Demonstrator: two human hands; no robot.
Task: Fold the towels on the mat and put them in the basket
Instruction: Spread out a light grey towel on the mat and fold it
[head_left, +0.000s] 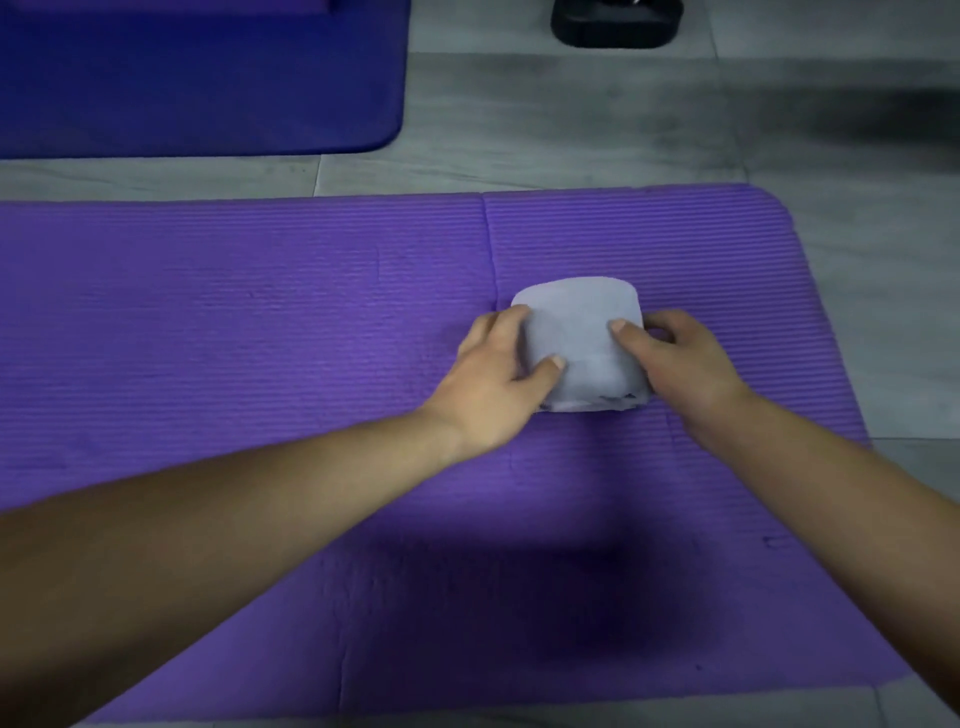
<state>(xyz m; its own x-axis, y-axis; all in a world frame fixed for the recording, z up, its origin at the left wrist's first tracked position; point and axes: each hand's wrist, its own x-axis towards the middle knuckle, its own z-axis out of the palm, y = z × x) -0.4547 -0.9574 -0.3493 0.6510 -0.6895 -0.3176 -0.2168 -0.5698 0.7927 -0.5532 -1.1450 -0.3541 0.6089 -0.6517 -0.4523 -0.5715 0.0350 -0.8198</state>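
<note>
A small pale lilac-grey towel (579, 332), folded into a compact square, lies on the purple ribbed mat (260, 322), right of its middle. My left hand (491, 387) grips the towel's left edge, thumb on top and fingers curled round the side. My right hand (675, 364) grips the right edge the same way, thumb on top, fingers tucked at the side. No basket is in view.
A dark blue mat (197, 73) lies on the grey tiled floor (571, 119) at the far left. A black object (615, 21) sits at the top edge. The floor borders the purple mat on the right and far sides.
</note>
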